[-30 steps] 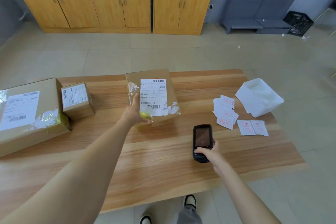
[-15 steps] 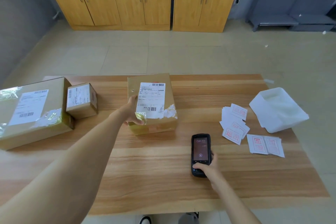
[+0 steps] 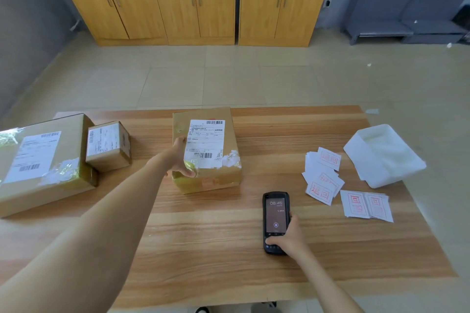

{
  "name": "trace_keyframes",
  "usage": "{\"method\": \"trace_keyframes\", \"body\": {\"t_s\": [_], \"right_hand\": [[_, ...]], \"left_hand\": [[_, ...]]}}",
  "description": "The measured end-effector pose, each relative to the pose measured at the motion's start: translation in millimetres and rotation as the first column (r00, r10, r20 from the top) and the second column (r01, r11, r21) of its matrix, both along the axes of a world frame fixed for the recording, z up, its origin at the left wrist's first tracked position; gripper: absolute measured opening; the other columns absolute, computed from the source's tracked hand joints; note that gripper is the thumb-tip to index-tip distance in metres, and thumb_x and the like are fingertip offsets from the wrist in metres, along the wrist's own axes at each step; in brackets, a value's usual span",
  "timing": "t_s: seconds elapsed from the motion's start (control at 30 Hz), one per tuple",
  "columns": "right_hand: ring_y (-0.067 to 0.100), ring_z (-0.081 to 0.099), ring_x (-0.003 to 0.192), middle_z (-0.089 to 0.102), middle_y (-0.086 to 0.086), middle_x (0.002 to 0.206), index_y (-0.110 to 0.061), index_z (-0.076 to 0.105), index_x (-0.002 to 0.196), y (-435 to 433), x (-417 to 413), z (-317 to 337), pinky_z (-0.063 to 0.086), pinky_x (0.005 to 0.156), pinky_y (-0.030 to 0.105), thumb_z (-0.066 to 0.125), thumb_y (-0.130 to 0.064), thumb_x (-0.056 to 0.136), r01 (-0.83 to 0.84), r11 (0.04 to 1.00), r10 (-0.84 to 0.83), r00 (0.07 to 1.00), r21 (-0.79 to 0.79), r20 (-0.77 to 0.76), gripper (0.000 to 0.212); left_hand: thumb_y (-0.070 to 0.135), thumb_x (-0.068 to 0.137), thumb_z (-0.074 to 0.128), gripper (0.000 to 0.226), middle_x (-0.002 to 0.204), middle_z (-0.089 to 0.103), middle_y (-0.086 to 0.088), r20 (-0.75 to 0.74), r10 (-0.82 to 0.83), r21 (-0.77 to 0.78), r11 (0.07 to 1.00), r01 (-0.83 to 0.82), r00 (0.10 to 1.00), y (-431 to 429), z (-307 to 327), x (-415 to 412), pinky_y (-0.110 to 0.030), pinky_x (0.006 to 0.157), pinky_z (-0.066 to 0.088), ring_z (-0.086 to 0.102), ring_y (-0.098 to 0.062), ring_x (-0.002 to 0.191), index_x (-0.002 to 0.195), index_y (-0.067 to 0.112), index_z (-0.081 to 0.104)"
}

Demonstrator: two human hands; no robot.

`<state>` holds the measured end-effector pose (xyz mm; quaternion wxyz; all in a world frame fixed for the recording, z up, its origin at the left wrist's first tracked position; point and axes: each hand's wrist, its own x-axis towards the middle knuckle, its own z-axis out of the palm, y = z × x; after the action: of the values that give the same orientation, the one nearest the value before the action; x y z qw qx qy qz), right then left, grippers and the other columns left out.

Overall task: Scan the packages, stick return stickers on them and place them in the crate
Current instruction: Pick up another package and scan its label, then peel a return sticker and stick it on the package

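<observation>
**Left hand on the middle package, right hand on the scanner**

A row of wooden cabinets (image 3: 178, 2) lines the far wall, with a grey shelf unit (image 3: 407, 28) to its right. Nearer the camera, a wooden table (image 3: 216, 249) fills the foreground.

The large package (image 3: 43, 160) lies at the table's left end, label up, with crumpled clear tape on its near right corner. The middle package (image 3: 207, 145) sits near the middle of the far edge, its white shipping label and barcodes facing up. Whether its base lies flat on the wood cannot be told. A white container (image 3: 384, 155) stands at the right edge, well apart from the packages. The small package (image 3: 108, 145) is just beside the large one, at its far right corner.

The return stickers, white with red print, lie between the middle package and the container. There is a loose fanned pile (image 3: 323, 175), and nearer the camera a pair side by side (image 3: 366, 206).

The scanner (image 3: 276, 221) is in front of the middle package, its screen lit and facing up, its top end pointing towards the package.

The left hand (image 3: 181, 157) grips the middle package at its near left corner, thumb along the left edge and fingers curled over the taped corner. The right hand (image 3: 288, 239) holds the scanner's lower end, fingers wrapped round its side and thumb on the keys.
</observation>
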<state>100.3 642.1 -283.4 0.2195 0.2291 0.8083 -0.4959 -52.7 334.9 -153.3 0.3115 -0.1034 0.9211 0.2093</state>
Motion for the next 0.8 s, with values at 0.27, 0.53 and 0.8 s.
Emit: {"method": "trace_keyframes", "body": {"t_s": [0.27, 0.53, 0.8], "right_hand": [[0.028, 0.047, 0.116, 0.044, 0.012, 0.125, -0.004, 0.035, 0.127, 8.1, -12.8, 10.2, 0.045, 0.087, 0.033, 0.088, -0.017, 0.055, -0.148, 0.972, 0.123, 0.982, 0.182, 0.145, 0.09], [0.028, 0.033, 0.134, 0.032, 0.013, 0.143, -0.015, 0.029, 0.143, 35.9, -25.8, 27.6, 0.034, 0.106, 0.038, 0.082, -0.03, 0.065, -0.228, 0.939, 0.201, 0.971, 0.258, 0.128, 0.096], [0.03, 0.043, 0.124, 0.044, 0.013, 0.137, -0.015, 0.039, 0.138, 113.8, -48.2, 55.9, 0.04, 0.09, 0.033, 0.067, -0.027, 0.079, -0.025, 0.908, 0.0, 0.998, 0.418, 0.059, 0.067]], "left_hand": [[0.021, 0.067, 0.085, 0.123, 0.15, 0.03, -0.016, -0.043, -0.044, -0.034, 0.998, 0.043, 0.998, 3.0, 1.3, 1.4, -0.049, 0.1, 0.045, 0.044, -0.039, 0.126, 0.15, 0.015, -0.006], [0.028, 0.065, 0.085, 0.116, 0.14, 0.034, -0.022, -0.163, 0.055, 0.117, 0.992, -0.036, 0.985, -9.5, -9.6, 10.0, -0.05, 0.106, 0.036, 0.038, -0.038, 0.125, 0.149, 0.026, 0.004], [0.045, 0.071, 0.077, 0.105, 0.146, 0.029, -0.018, -0.471, -0.012, 0.003, 1.0, 0.015, 0.882, 23.3, 13.6, 4.8, -0.049, 0.109, 0.025, 0.024, -0.036, 0.134, 0.15, 0.021, 0.011]]}}
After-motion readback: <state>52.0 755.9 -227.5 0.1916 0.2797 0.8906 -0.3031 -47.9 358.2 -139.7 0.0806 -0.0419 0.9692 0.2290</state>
